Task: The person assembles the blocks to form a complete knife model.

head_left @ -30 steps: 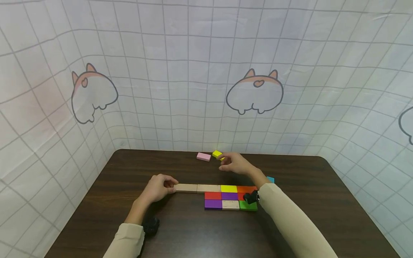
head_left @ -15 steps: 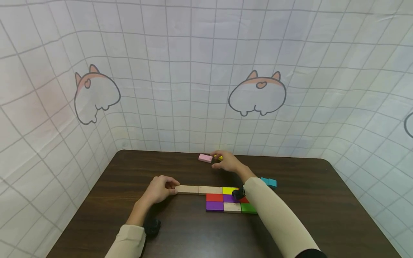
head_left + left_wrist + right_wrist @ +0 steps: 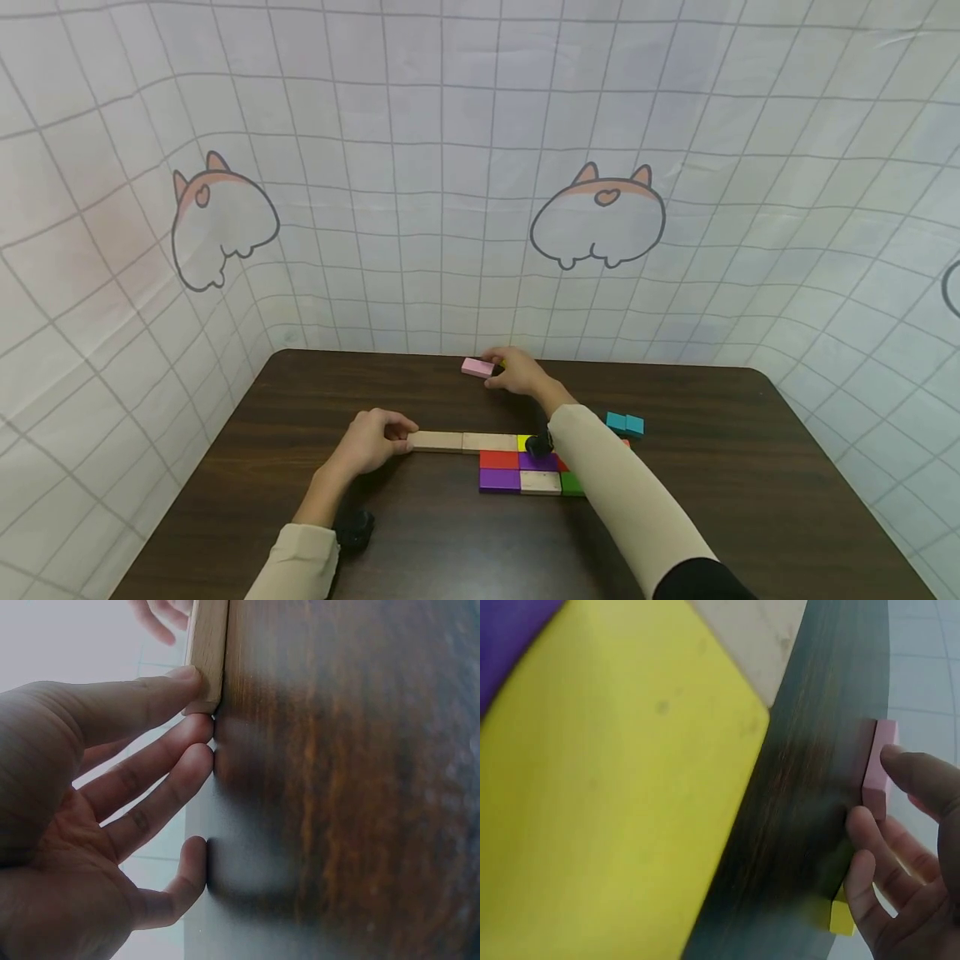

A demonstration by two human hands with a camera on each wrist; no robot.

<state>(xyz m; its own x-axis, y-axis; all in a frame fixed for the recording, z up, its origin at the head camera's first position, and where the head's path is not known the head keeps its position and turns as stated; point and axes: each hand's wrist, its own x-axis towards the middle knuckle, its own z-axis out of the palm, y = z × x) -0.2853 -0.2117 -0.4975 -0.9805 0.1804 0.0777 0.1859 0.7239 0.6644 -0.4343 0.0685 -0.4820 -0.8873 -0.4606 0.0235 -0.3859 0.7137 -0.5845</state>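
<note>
Pink block (image 3: pixel 477 367): at the fingertips of the right hand (image 3: pixel 517 373), thumb overlapping it in the right wrist view; whether it is gripped cannot be told.
Yellow block (image 3: pixel 841 918): by the same hand's lower fingers, mostly hidden by that hand in the head view.
Coloured block group, flat and close-set: nearer the person than the right hand; includes yellow tile (image 3: pixel 630 787), red tile (image 3: pixel 498 460), speckled pale tile (image 3: pixel 540 482), green tile (image 3: pixel 572 484).
Black wrist device (image 3: pixel 538 445) and beige sleeve (image 3: pixel 622 492), right arm: obstruct the group's right part.
Teal blocks (image 3: pixel 625 425), two: rightward of the right hand, nearer the person.
Plain wooden blocks (image 3: pixel 435 442), two, end to end: running from the group to the left hand (image 3: pixel 367 442), which pinches the outer end.
Grid-patterned cloth (image 3: pixel 390 275): beyond both hands.
</note>
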